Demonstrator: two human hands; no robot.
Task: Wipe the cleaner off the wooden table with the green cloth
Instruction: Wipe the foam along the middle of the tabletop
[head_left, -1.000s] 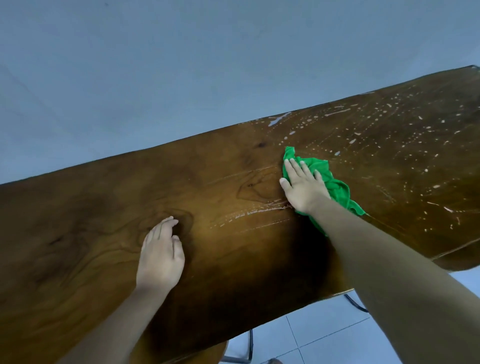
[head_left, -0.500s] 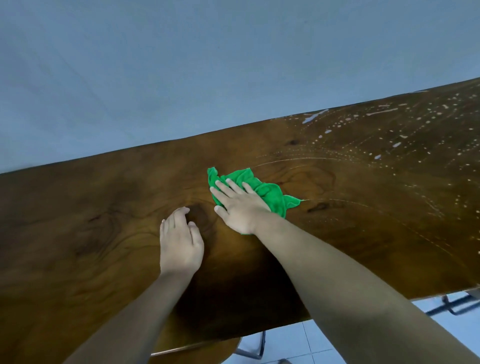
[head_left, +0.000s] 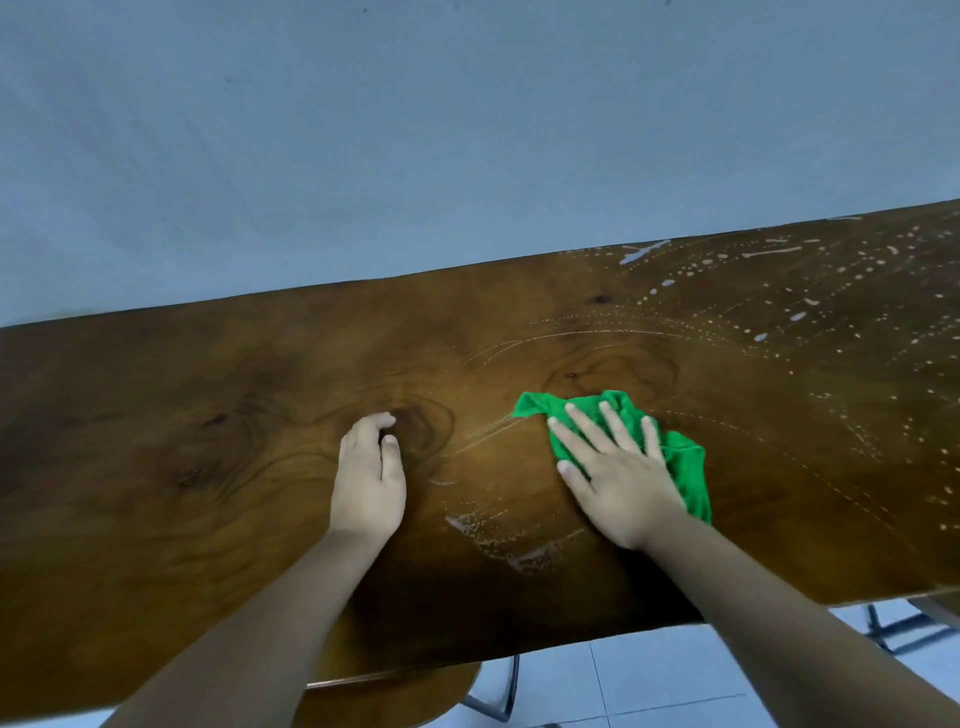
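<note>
One wooden desk (head_left: 182, 426), one crumpled green cloth (head_left: 685, 467) mid-desk under flat right hand (head_left: 618, 483) with fingers spread, left hand (head_left: 369, 483) resting on bare wood, fingers loosely bent, white cleaner droplets (head_left: 779, 291) right, streaks between two hands, no readable writing

right hand (head_left: 621, 480) flat on green cloth (head_left: 685, 462), wooden table (head_left: 208, 426)

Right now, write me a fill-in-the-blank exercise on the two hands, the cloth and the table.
1. The right hand presses flat on a crumpled cloth whose colour is ____.
2. The left hand rests on the brown wooden table, holding ____.
3. Most white cleaner droplets lie toward the table's ____ end.
Missing words: green; nothing; right.
</note>
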